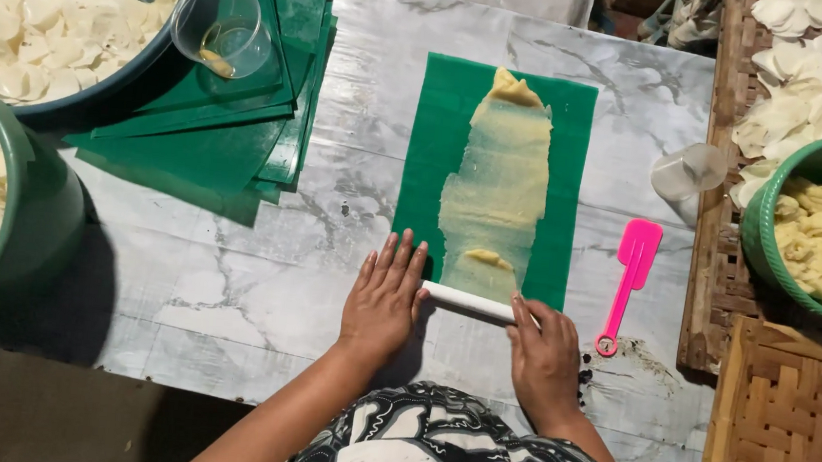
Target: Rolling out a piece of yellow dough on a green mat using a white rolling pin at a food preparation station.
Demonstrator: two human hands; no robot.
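Both hands lie flat and unclenched on a white roller at the near edge of the green sheet: left hand on its left end, right hand on its right. Beyond it a thin yellow dough strip runs to the sheet's far edge. Bare marble table lies open to the left; a pink spatula lies just right of the sheet.
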